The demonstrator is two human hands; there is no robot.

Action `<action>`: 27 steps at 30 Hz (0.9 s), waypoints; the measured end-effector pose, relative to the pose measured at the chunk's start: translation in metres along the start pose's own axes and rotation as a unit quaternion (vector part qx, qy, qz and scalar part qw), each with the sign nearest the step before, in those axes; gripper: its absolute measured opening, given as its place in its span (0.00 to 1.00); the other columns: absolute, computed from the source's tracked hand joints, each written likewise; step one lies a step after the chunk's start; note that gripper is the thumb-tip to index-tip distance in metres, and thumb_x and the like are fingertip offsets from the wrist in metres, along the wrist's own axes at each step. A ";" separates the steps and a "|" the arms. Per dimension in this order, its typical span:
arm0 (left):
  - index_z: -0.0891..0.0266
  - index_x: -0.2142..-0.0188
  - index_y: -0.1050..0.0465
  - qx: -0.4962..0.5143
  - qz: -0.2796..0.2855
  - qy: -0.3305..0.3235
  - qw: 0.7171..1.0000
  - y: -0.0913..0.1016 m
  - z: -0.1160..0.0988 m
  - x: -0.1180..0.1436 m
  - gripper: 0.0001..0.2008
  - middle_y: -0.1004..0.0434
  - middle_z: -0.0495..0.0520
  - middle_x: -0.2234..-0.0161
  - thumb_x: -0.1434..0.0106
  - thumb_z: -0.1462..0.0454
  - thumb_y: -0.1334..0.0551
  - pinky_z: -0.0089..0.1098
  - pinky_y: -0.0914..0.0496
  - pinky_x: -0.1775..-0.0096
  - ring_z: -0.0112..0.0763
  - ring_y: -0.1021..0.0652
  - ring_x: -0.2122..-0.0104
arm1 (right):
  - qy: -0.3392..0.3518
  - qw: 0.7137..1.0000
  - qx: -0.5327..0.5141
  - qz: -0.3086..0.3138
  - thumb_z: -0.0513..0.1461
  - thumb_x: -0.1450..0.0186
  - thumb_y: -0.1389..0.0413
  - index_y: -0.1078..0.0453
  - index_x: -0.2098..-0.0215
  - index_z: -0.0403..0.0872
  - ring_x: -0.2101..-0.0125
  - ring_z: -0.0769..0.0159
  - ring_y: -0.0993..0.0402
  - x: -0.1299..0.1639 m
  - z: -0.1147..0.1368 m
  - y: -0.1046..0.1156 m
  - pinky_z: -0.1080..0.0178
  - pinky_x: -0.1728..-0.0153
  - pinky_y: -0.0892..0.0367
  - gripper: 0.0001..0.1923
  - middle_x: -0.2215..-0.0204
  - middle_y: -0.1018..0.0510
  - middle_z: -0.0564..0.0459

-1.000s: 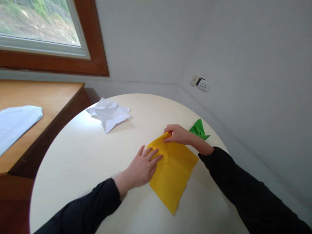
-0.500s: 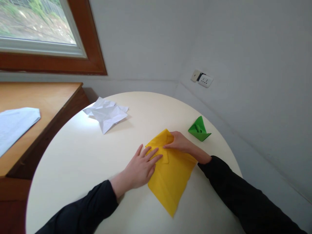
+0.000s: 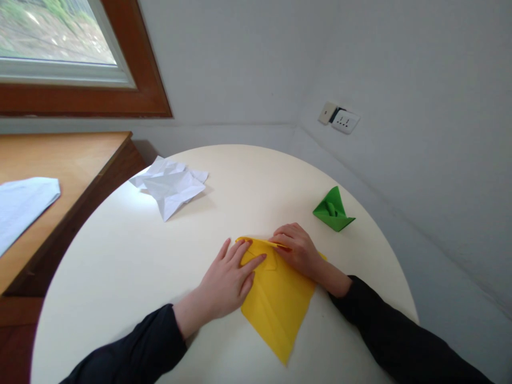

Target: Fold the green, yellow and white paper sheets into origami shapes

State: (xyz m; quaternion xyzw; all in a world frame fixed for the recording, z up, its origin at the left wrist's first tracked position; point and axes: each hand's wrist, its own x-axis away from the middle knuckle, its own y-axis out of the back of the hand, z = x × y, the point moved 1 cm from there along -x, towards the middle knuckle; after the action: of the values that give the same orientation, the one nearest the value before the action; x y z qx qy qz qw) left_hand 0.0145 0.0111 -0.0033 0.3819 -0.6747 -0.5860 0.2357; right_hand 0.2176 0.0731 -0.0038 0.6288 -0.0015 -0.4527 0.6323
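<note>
Left hand point(image 3: 226, 280): spread, fingers flat on a yellow sheet point(image 3: 280, 304). Right hand point(image 3: 299, 250): fingers bent, gripping the sheet's raised far edge. Sheet: mid-table, one corner toward the near edge, partly folded. Step, as judged: turning down the far edge; the fold calls for even pressure along its crease. In the way: left fingers over the flap. Round white table point(image 3: 120, 261): green folded paper point(image 3: 333, 212), right edge; creased white paper point(image 3: 172, 186), far-left edge.
</note>
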 end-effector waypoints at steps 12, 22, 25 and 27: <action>0.47 0.42 0.41 0.020 -0.005 0.028 0.999 0.002 -0.002 -0.002 0.23 0.49 0.58 0.37 0.37 0.62 0.45 0.51 0.47 0.42 0.47 0.44 0.39 | -0.285 0.935 -0.168 0.127 0.38 0.43 0.44 0.31 0.70 0.45 0.72 0.65 0.30 -0.023 -0.010 0.005 0.65 0.70 0.38 0.03 0.72 0.24 0.54; 0.45 0.42 0.42 -0.014 -0.023 0.015 1.000 0.000 0.001 -0.003 0.22 0.48 0.56 0.38 0.36 0.60 0.47 0.54 0.50 0.42 0.47 0.44 0.40 | -0.167 0.980 -0.103 0.043 0.37 0.41 0.45 0.34 0.77 0.46 0.72 0.65 0.32 -0.015 -0.015 -0.003 0.63 0.68 0.39 0.07 0.76 0.26 0.54; 0.46 0.42 0.42 -0.023 -0.031 0.014 0.999 -0.001 0.001 -0.003 0.22 0.47 0.56 0.38 0.35 0.59 0.48 0.54 0.50 0.42 0.48 0.43 0.40 | -0.076 0.996 -0.053 0.017 0.33 0.41 0.47 0.32 0.74 0.47 0.68 0.64 0.30 -0.010 -0.014 -0.004 0.61 0.64 0.40 0.06 0.73 0.23 0.52; 0.47 0.42 0.42 -0.020 -0.030 0.018 0.999 -0.001 0.001 -0.003 0.22 0.45 0.57 0.39 0.35 0.59 0.48 0.54 0.49 0.43 0.48 0.43 0.40 | -0.039 0.999 -0.035 0.007 0.30 0.42 0.49 0.32 0.73 0.47 0.66 0.63 0.29 -0.009 -0.013 -0.004 0.61 0.63 0.40 0.08 0.71 0.22 0.51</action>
State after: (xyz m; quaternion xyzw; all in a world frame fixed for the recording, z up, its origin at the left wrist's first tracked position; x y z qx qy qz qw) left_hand 0.0155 0.0142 -0.0037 0.4078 -0.6467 -0.5992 0.2374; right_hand 0.2176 0.0894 -0.0053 0.5879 -0.0152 -0.4721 0.6566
